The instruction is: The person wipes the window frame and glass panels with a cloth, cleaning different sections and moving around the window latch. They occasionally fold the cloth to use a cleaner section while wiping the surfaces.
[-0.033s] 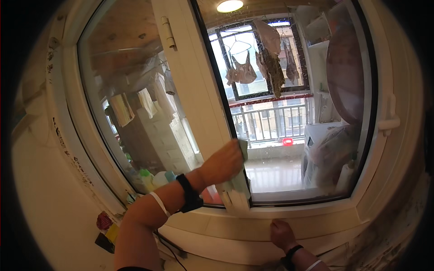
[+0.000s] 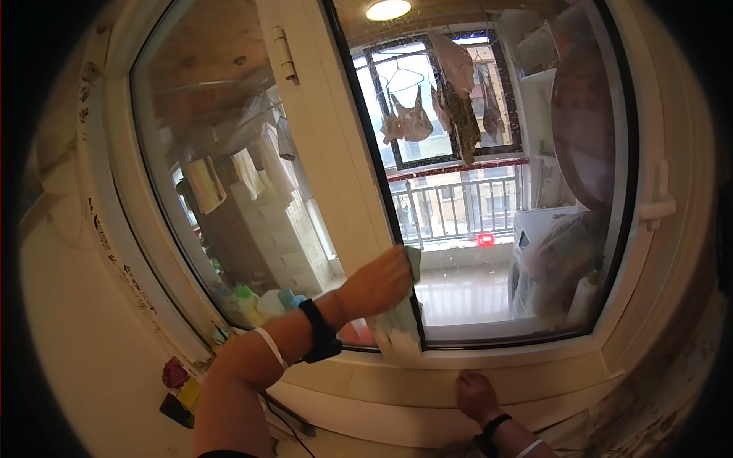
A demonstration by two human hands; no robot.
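My left hand (image 2: 378,284) is closed around a grey-green cloth (image 2: 413,265) and presses it to the window's white middle frame post (image 2: 336,175), at the edge of the right glass pane (image 2: 458,294). More of the cloth hangs below the hand along the post. Lower and to the right, my right hand (image 2: 476,397) rests with curled fingers on the pale window sill (image 2: 405,387); nothing shows in it. Both wrists carry black bands and thin white bands.
A window handle (image 2: 658,208) sits on the right frame, and a hinge (image 2: 284,55) high on the post. Behind the glass are hanging laundry (image 2: 412,122), a railing (image 2: 458,206) and a covered white appliance (image 2: 538,244). Bottles (image 2: 252,301) appear low behind the left pane. A dark cable (image 2: 290,424) runs below the sill.
My left hand and the cloth have slid slightly down along the post. The right hand stays in the same place on the sill.
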